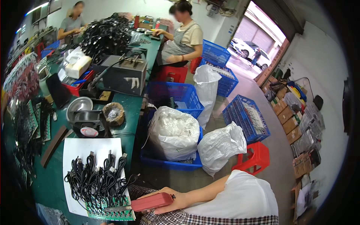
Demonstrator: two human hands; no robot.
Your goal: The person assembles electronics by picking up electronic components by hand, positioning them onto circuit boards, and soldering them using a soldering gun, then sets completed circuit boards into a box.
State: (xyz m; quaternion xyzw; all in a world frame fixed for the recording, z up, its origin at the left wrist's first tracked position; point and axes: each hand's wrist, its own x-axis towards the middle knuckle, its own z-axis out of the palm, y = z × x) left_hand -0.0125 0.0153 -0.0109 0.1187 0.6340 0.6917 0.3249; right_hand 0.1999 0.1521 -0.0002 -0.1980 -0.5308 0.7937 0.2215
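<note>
My right hand (175, 202) is closed around the thick red handle of a soldering iron (153, 201). Its long metal tip points left and lies over a green circuit board panel (112, 215) at the table's near edge. Many black cables (98, 178) with metal plugs are bunched along the panel's far side, on a white sheet (71, 150). Of my left hand (107, 224) only a sliver of fingers shows at the lower edge, beside the panel; whether they grip it is hidden.
Beyond the sheet stand a metal bowl (80, 107), a brown lump in a dish (113, 113) and a grey box (125, 75). White sacks (174, 131) and blue crates (245, 118) sit right of the green table (127, 131), near a red stool (253, 159). Two people work farther back.
</note>
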